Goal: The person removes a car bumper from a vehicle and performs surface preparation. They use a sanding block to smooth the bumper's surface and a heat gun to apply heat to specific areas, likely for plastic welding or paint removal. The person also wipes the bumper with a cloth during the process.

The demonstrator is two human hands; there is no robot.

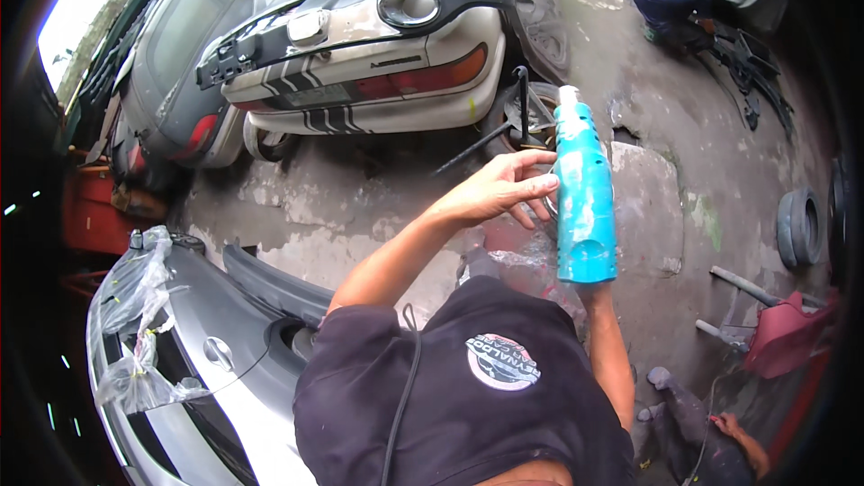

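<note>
A turquoise, paint-smudged power tool (585,207) with a white tip stands out in front of me, tip away from my body. My right hand (594,292) grips it from behind and below, mostly hidden by its body. Beside it, my left hand (531,184) has loosely bent, separated fingers, the thumb at or very near the tool's side; a small metallic rim behind that thumb is too hidden to name. A dark cord (405,369) lies across my dark shirt.
Ahead stands a white-and-black car body (405,45) by a grey car (171,54). A silver car (207,378) with plastic sheeting is at left. A crouching person (670,4) works at upper right, another (702,432) at lower right. Tyres (796,229) and a maroon panel (783,333) sit right.
</note>
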